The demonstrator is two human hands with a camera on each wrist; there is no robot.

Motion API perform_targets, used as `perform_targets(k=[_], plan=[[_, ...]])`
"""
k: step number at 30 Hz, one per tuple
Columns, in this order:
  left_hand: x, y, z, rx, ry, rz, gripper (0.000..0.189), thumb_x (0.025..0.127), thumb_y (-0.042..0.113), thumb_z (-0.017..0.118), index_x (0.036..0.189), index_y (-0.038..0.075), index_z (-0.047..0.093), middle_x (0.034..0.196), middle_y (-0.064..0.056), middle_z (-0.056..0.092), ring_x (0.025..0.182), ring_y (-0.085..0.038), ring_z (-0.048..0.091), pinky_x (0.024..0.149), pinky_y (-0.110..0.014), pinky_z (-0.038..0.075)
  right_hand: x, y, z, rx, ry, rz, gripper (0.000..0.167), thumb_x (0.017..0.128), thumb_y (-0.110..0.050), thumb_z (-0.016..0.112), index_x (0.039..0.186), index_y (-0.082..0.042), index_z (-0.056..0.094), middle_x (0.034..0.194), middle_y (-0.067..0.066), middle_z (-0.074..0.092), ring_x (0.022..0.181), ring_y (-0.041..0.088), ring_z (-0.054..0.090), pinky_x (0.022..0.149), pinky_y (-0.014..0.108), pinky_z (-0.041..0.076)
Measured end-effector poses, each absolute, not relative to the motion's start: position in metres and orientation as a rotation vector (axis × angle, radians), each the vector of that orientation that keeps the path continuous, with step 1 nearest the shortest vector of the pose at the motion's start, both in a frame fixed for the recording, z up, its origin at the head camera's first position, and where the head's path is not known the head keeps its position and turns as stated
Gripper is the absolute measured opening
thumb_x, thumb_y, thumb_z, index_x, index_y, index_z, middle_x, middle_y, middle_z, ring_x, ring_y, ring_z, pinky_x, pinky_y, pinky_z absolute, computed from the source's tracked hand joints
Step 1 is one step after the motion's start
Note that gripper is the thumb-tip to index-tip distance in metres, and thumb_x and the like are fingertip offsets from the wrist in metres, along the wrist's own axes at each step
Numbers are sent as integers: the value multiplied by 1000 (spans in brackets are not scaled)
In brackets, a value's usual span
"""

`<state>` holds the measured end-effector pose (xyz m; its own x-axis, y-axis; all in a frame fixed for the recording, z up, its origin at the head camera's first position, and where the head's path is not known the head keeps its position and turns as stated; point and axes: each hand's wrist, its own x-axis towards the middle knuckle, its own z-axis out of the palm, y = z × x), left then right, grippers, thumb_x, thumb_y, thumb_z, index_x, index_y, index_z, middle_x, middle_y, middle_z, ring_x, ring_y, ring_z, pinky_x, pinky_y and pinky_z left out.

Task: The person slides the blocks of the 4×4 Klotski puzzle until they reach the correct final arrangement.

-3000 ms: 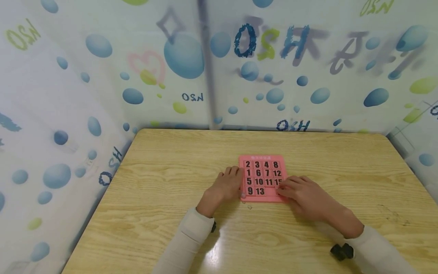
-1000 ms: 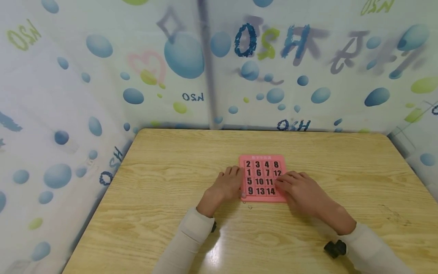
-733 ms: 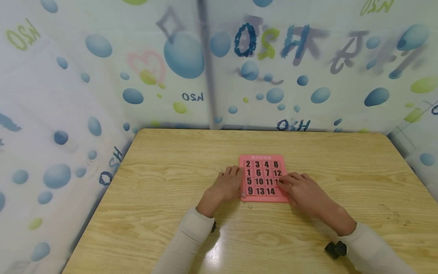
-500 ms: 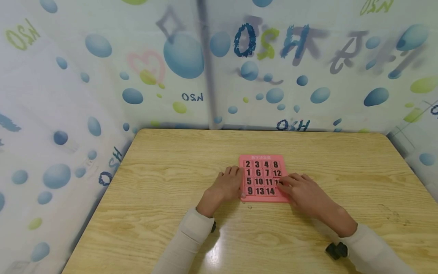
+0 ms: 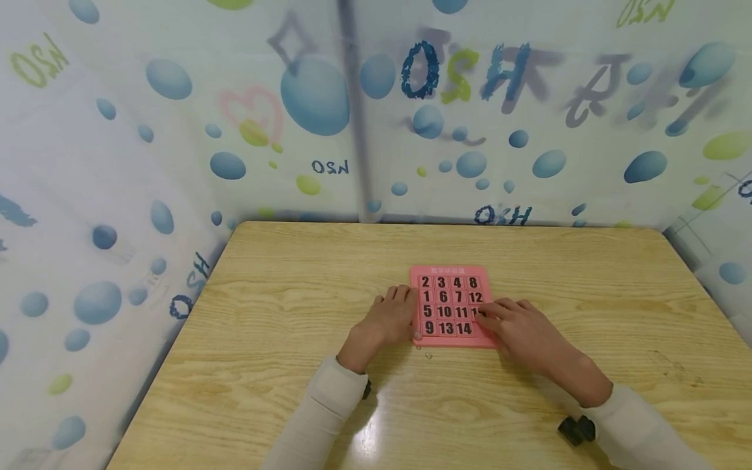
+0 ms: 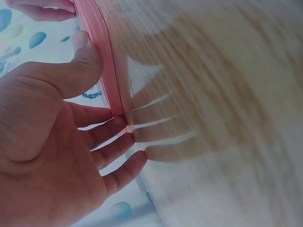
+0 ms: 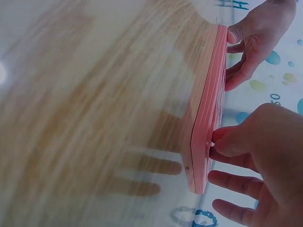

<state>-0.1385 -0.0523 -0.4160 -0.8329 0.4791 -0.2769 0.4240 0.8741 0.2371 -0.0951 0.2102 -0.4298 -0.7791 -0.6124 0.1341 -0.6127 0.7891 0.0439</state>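
A pink sliding number puzzle (image 5: 449, 269) lies flat on the table in the head view. Its black-numbered tiles stand in rows; the bottom one shows 9, 13 and 14. At its left edge, my left hand (image 5: 392, 318) holds the frame, thumb by the near corner and fingers along the side. My right hand (image 5: 529, 334) is at the right edge, with thumb and fingertips touching a partly covered tile (image 5: 476, 313) beside 11. Seen from the right wrist, its outer fingers (image 7: 234, 182) extend past the board's side. Those fingers hide the bottom right slot from the head view.
The wooden table (image 5: 282, 274) extends around the puzzle, against a patterned curtain (image 5: 435, 163) at the back and left. Small ring-like marks (image 5: 428, 356) show just in front of the puzzle. A black device (image 5: 577, 429) sits at the right wrist.
Since three seconds ago, tile 14 has slid left beside 13, where a gap was. My right fingers shifted from the bottom right to the tile above. My left hand and the frame stayed put.
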Motion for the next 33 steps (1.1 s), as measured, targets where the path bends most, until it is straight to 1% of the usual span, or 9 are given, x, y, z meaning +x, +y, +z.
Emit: perform_targets(k=[5, 12, 21, 29, 33], plan=[[-139, -52, -416, 668, 2713, 225, 84, 89, 39, 72, 153, 6, 28, 152, -13, 35, 141, -29, 33, 110, -46, 37, -92, 210, -429, 1003, -2800, 1, 28, 88, -19, 75, 115, -11, 75, 120, 6, 67, 112, 28, 60, 87, 51, 51], [-138, -53, -418, 668, 2720, 221, 84, 90, 39, 71, 153, 6, 28, 152, -13, 36, 141, -29, 33, 110, -46, 37, -88, 210, -430, 1012, -2803, 43, 24, 90, -17, 73, 113, -10, 76, 116, 5, 67, 111, 28, 61, 87, 51, 51], [-137, -52, -415, 671, 2717, 244, 83, 89, 38, 72, 153, 5, 29, 151, -14, 36, 140, -30, 34, 109, -47, 37, -86, 212, -431, 1066, -2758, 39, 21, 89, -20, 74, 109, -14, 77, 109, 2, 67, 102, 24, 62, 82, 46, 52], [-138, -52, -414, 656, 2703, 249, 84, 90, 38, 71, 154, 6, 27, 153, -13, 35, 141, -29, 33, 110, -47, 36, -84, 213, -429, 1093, -2780, 20, 22, 91, -14, 69, 112, -15, 77, 111, 3, 67, 104, 24, 62, 84, 47, 52], [-137, -53, -413, 664, 2703, 261, 83, 90, 37, 72, 153, 6, 28, 152, -13, 35, 140, -29, 33, 110, -47, 36, -82, 215, -427, 1115, -2782, 1, 23, 91, -14, 70, 113, -15, 76, 112, 4, 67, 105, 24, 61, 84, 47, 52]])
